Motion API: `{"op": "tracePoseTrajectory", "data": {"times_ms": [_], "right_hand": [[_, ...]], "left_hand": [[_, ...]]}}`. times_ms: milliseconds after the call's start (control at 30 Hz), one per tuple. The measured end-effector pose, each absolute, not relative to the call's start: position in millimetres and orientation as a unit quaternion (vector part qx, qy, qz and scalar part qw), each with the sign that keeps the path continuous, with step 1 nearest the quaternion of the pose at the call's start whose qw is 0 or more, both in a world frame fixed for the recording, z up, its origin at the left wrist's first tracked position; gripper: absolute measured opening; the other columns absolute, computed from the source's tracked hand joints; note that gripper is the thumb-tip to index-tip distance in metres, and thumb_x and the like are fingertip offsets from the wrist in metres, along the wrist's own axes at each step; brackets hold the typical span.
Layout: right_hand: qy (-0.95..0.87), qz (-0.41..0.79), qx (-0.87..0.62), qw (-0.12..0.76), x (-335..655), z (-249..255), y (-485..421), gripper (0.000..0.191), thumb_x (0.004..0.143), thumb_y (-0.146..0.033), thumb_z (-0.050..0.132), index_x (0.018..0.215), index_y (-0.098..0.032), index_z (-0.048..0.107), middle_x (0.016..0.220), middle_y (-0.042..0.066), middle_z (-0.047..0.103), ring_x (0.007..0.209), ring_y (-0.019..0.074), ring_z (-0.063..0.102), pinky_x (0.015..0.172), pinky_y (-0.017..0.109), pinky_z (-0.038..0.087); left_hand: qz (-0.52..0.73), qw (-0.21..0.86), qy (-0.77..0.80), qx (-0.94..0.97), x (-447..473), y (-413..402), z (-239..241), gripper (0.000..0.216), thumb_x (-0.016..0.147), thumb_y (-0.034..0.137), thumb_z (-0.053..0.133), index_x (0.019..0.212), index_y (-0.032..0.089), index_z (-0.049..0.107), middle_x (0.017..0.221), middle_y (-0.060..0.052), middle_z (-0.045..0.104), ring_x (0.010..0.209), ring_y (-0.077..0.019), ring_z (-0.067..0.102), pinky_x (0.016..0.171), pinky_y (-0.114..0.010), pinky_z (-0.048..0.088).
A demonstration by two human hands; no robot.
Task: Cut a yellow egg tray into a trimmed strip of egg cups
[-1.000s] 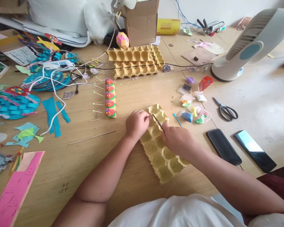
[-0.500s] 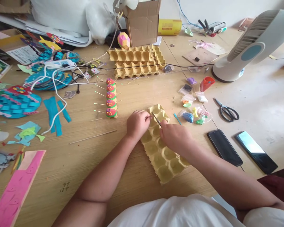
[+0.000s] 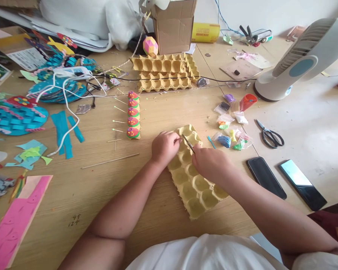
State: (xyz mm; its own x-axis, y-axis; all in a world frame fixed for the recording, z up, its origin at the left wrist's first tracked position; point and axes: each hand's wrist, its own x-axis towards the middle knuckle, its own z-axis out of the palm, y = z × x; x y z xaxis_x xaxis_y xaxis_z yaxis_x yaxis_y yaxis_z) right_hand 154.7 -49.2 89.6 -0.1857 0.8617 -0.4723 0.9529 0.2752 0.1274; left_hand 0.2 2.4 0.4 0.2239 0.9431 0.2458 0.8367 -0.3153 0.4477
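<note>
A yellowish egg carton (image 3: 195, 183) lies slanted on the table, its cups facing up. My left hand (image 3: 166, 148) is closed at the carton's far left edge, thumb and fingers pinching its rim. My right hand (image 3: 211, 161) is wrapped round a slim, dark, blade-like tool (image 3: 188, 142), whose handle is hidden in the fist. The tool points up and left across the far cups, its tip close to my left thumb. To the left stands a row of red and green caterpillar faces (image 3: 133, 116) on a carton strip, with pins sticking out.
Cut egg carton strips (image 3: 163, 73) lie at the back. Scissors (image 3: 270, 134), two phones (image 3: 266, 176), bags of coloured clay (image 3: 224, 140) and an orange cup (image 3: 248, 101) are at right, below a white fan (image 3: 293, 63). A thin stick (image 3: 110, 161) and blue paper strips (image 3: 62, 133) lie left.
The view has shifted slightly. Both hands stay at the far end of the egg carton, and the tool's angle is nearly the same.
</note>
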Motion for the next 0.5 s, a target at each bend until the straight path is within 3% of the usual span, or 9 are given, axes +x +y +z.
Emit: {"op": "tracePoseTrajectory", "data": {"times_ms": [300,500], "right_hand": [[0.752,-0.122,0.612,0.214,161,87,-54,0.033,0.106,-0.027,0.036,0.123,-0.008,0.056,0.089,0.016,0.075,0.086,0.0296,0.077,0.066,0.031,0.053],[0.757,-0.096,0.609,0.216,158,85,-50,0.035,0.106,-0.025,0.035,0.125,-0.005,0.055,0.094,0.021,0.074,0.089,0.0305,0.077,0.066,0.033,0.053]], "left_hand": [[0.247,0.104,0.581,0.768,1,1,0,0.016,0.091,0.030,0.063,0.078,0.024,0.071,0.085,-0.004,0.075,0.085,-0.0236,0.064,0.068,-0.034,0.039],[0.242,0.106,0.579,0.771,1,1,2,0.016,0.091,0.030,0.063,0.078,0.024,0.071,0.086,-0.004,0.075,0.086,-0.0236,0.064,0.070,-0.034,0.040]]}}
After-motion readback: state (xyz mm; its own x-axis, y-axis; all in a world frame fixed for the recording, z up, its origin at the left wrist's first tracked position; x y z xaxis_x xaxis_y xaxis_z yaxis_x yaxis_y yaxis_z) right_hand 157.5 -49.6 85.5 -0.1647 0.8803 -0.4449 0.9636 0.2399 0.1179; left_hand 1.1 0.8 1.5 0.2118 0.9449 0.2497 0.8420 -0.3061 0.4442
